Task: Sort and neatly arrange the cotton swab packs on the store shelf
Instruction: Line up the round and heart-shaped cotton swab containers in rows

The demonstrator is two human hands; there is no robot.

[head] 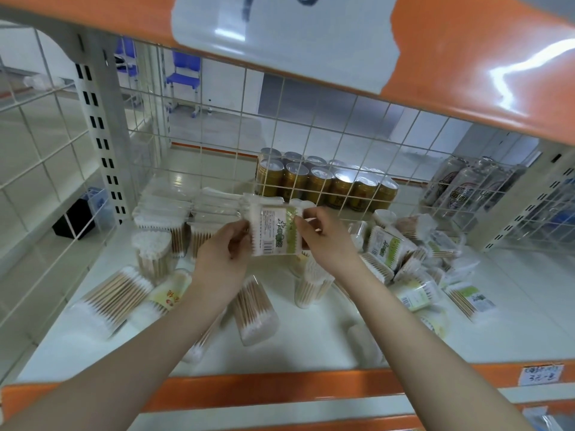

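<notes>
We see a white-and-green labelled cotton swab pack (pixel 273 229) with a black barcode, above a white shelf (pixel 311 346) edged in orange, gold cans (pixel 323 181) behind a white wire grid (pixel 217 132), blue chairs (pixel 183 70) beyond.

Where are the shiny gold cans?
In the head view, the gold cans stand at the back of the shelf, right of centre, behind the wire grid and just beyond the swab pack held in both hands.

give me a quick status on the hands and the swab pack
Left hand and right hand both grip one green-label swab pack, held above shelf. Loose packs piled right. Nothing blocking.
</notes>
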